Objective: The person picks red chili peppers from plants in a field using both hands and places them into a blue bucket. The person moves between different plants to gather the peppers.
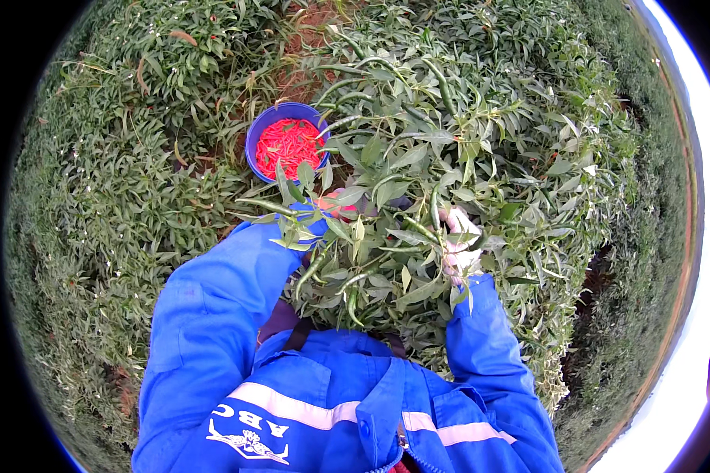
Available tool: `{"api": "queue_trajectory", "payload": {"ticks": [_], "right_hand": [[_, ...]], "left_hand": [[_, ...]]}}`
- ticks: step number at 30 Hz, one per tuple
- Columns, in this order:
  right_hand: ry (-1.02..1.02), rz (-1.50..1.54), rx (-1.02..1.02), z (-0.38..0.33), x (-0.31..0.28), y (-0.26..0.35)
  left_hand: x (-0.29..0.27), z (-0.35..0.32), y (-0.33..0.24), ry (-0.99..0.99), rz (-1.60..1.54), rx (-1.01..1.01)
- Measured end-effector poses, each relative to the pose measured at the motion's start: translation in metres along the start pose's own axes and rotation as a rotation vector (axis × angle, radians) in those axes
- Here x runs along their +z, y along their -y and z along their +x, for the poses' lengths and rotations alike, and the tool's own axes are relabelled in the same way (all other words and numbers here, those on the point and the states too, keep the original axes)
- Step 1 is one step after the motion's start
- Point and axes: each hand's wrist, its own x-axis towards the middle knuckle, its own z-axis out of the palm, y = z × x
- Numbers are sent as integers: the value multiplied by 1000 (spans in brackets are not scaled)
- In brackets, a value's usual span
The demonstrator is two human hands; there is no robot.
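Leaves of a chili plant (410,158) cover much of both my hands. My left hand (333,201) reaches in below the bucket, closed around bright red chili peppers (347,206) that show only as a small patch; most of its fingers are hidden. On the plant's right side my right hand (460,246) is curled in among the stems, and what its fingers grip is hidden. A long green chili (435,208) hangs right beside it. More green chilies, such as one (352,304) low on the plant, hang between my forearms.
Beyond my left hand, a blue bucket (250,150) holds a heap of red chilies (288,146) with a few green leaves. Dense chili plants (118,197) surround me on both sides. A strip of reddish soil (308,43) runs between rows at the top.
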Motion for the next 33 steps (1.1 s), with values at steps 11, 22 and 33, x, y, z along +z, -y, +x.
{"api": "queue_trajectory", "payload": {"ticks": [11, 22, 33], "right_hand": [[-75, -70, 123, 6, 15, -7], [-109, 437, 59, 15, 34, -3], [-239, 388, 222, 18, 46, -18]], "left_hand": [[-13, -12, 10, 36, 66, -28], [-28, -13, 10, 91, 112, -55], [-47, -3, 9, 170, 167, -59]]}}
